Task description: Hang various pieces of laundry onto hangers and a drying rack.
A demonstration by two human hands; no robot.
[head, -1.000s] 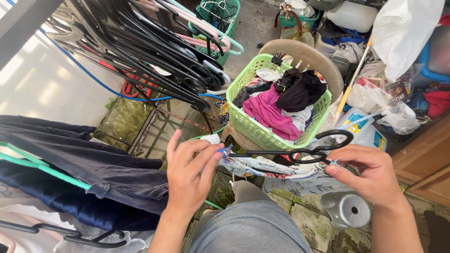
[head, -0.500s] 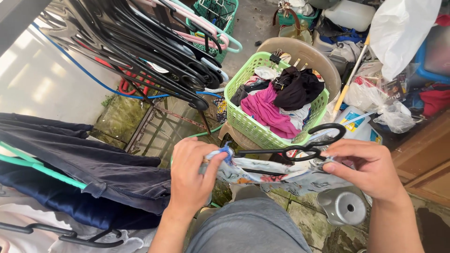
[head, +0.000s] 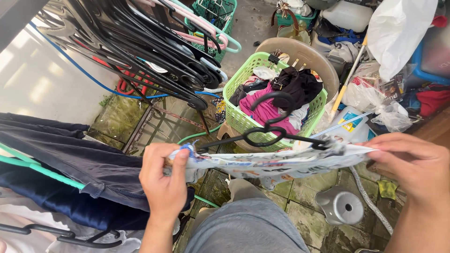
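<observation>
My left hand (head: 165,177) pinches the left end of a light patterned garment (head: 272,164) and one end of a black hanger (head: 262,133). My right hand (head: 412,166) grips the garment's right end, so the cloth is stretched flat between both hands. The hanger lies along the top edge of the cloth, its hook curling upward in front of the green laundry basket (head: 239,119). My grey-clad knee (head: 248,225) is below.
The green basket holds pink, black and white clothes. A rack of black and pink hangers (head: 154,42) fills the upper left. Dark blue garments (head: 70,164) hang at left. Bags, bottles and a broom handle (head: 349,75) crowd the right. A grey metal lid (head: 340,206) lies on the tiled floor.
Both hands have moved apart, pulling the patterned garment taut. The hanger has swung so its hook now points up near the basket. The left hand moved left, the right hand right.
</observation>
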